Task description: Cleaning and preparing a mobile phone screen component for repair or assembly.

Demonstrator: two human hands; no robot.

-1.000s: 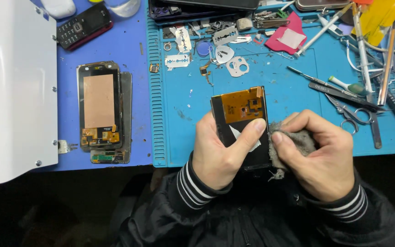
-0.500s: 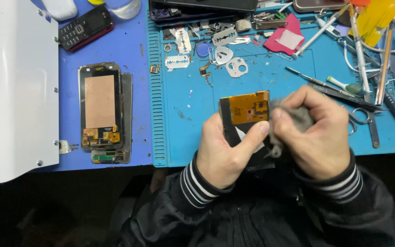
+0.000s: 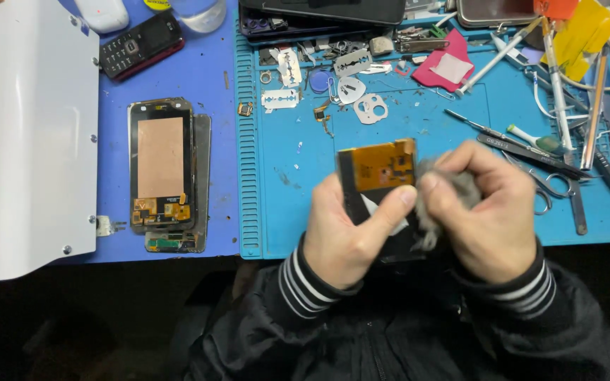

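My left hand grips a small black phone screen panel whose upper back is covered in orange film, holding it upright over the near edge of the blue work mat. My right hand pinches a wad of grey cloth against the panel's right side. The panel's lower part is hidden behind my fingers.
A phone frame with a copper-coloured back lies on a second panel at left. A black keypad phone lies far left. Small metal plates, a pink pad, tweezers, scissors and screwdrivers crowd the mat's far and right side. A white casing fills the left edge.
Both hands have shifted slightly right and up with the panel. The cloth has moved from the panel's lower right up to its upper right side.
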